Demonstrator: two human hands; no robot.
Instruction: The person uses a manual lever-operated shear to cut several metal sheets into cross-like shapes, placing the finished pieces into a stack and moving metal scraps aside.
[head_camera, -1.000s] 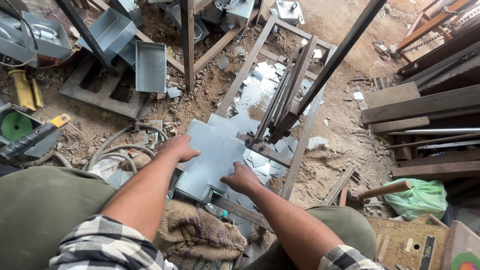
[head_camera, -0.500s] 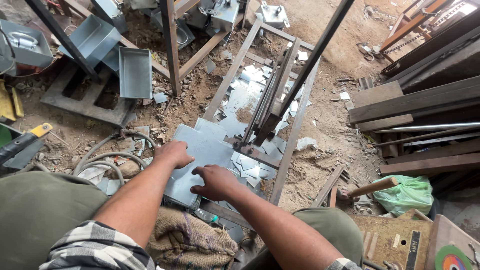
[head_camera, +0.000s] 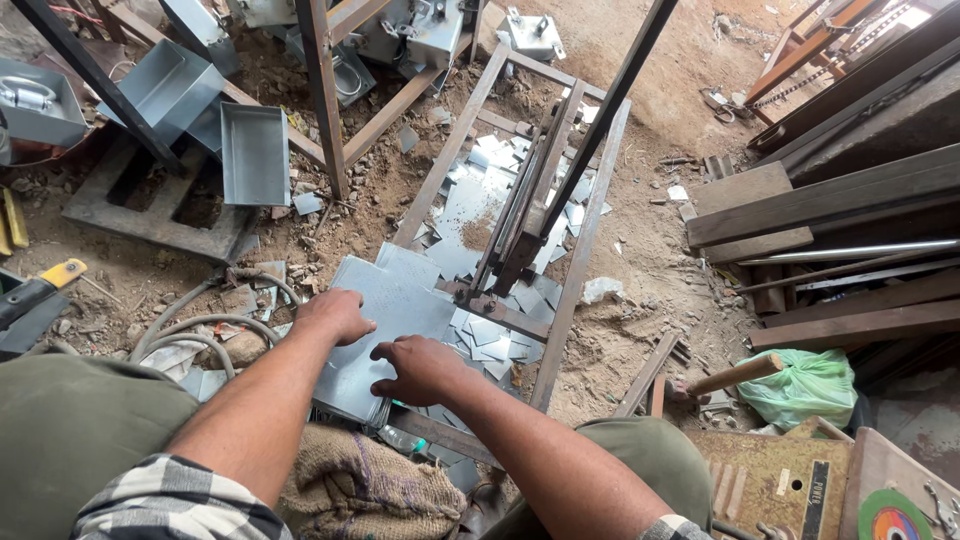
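1. My left hand (head_camera: 335, 315) lies palm-down on the left edge of the notched sheet-metal blank (head_camera: 385, 310); the fingers are spread flat and grip nothing.
2. My right hand (head_camera: 420, 368) presses the near part of the same blank, fingers curled lightly on top and closed on nothing. The blank rests on the rusty steel frame (head_camera: 580, 230), its far corner at the cutter bar (head_camera: 520, 235).
3. Risk: the cut edges look sharp; a sliding palm could be sliced.
4. Risk: unclamped, the blank could skew under uneven pressure and meet the bar crooked.
5. Risk: loose offcuts (head_camera: 490, 335) under the sheet could tilt it.
6. Risk: fingertips near the bar could be pinched.
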